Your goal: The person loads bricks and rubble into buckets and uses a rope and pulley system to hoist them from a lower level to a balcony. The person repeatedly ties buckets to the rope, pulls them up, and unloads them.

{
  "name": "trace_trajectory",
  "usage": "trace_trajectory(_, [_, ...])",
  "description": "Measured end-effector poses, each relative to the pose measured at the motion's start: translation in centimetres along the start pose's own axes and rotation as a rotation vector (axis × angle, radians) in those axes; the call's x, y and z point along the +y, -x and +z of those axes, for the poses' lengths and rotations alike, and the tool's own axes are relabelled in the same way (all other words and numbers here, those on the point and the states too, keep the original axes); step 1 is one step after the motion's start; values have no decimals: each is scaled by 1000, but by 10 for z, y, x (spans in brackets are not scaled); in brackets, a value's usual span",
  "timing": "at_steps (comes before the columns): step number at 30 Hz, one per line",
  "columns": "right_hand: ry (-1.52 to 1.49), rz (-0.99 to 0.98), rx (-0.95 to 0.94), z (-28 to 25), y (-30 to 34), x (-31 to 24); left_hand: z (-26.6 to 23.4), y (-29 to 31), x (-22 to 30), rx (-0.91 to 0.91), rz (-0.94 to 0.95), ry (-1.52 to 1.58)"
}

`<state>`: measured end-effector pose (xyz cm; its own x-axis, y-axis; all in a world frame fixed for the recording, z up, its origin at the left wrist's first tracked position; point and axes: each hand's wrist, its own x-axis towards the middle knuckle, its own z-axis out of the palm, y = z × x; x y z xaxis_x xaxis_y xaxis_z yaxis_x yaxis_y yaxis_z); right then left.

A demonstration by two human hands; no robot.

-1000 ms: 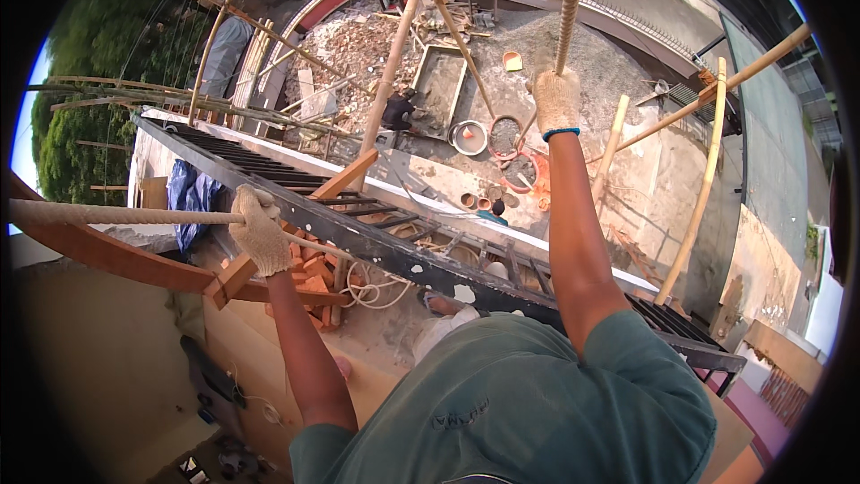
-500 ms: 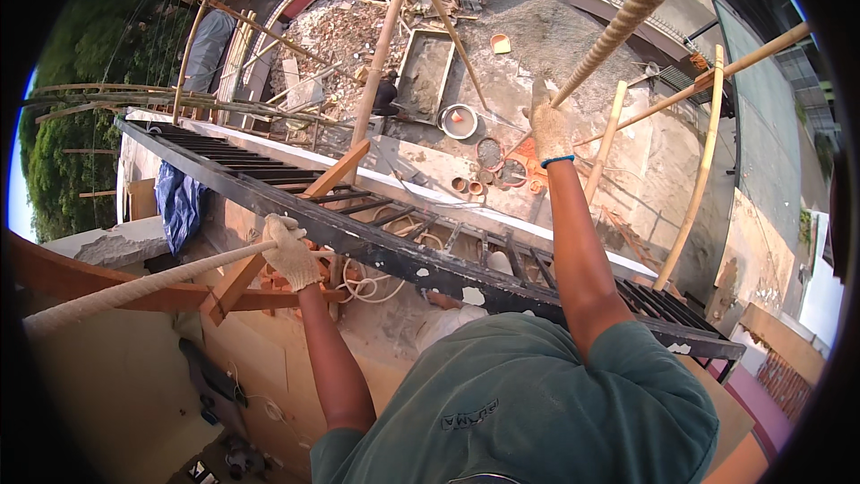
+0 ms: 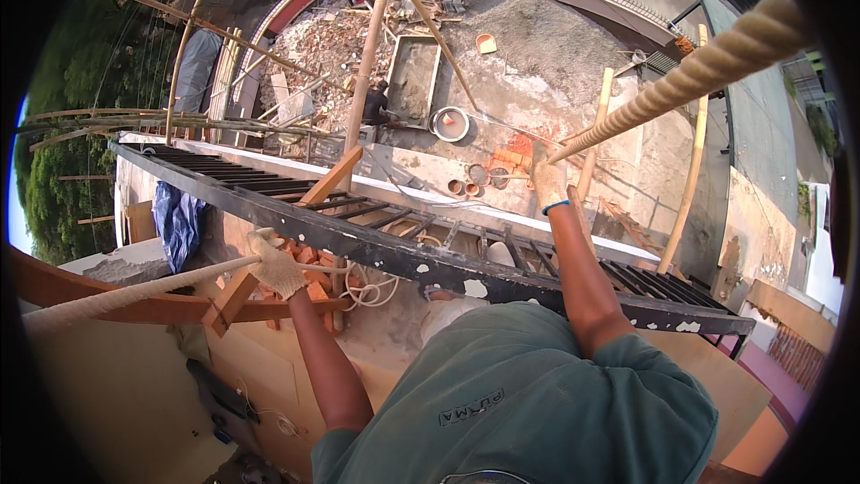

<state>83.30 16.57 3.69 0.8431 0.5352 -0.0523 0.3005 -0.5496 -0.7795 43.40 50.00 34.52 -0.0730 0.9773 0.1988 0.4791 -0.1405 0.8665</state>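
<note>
My left hand [image 3: 277, 263], in a pale knitted work glove, is closed around a thick twisted rope [image 3: 152, 285] that runs off to the lower left. Out beyond the black metal railing [image 3: 403, 258], my right hand [image 3: 549, 184], gloved too and with a blue band at the wrist, grips a thick twisted rope [image 3: 672, 94] rising to the upper right. Whether both are one rope cannot be seen. Far below, close to my right hand in the picture, are round containers of grey material [image 3: 479, 175] and orange bricks [image 3: 509, 159].
Bamboo poles [image 3: 363, 81] and a wooden beam [image 3: 330, 177] cross the railing. Bricks [image 3: 315, 285] and a coiled white hose [image 3: 369, 287] lie behind it. On the ground below are a mortar trough [image 3: 439, 81], a white basin [image 3: 450, 124], rubble [image 3: 313, 54] and a crouching person [image 3: 374, 106].
My right hand has come down and nearer to the railing, still on the rope. My left hand has shifted slightly down and left. The whole view has tilted a little.
</note>
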Motion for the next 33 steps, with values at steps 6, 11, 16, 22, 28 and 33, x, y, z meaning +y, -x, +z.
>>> trace_trajectory(6, [-432, 606, -12, -24, 51, -44, -5, 18, 22, -19, -10, -1])
trace_trajectory(11, [-633, 637, 144, -17, 71, -45, -6, 22, 55, -3, -30, -31])
trace_trajectory(16, [-288, 524, 82, -9, 83, -1, 0, 27, 74, -76, 47, 33])
trace_trajectory(22, [-213, 503, -77, -38, 112, -63, -9, 36, 58, -81, -47, 158])
trace_trajectory(28, [30, 203, -323, -45, 134, -77, -1, 45, 58, -120, -66, 142])
trace_trajectory(33, [13, 97, -492, -37, 136, -91, 0, 40, 94, -46, 13, 171])
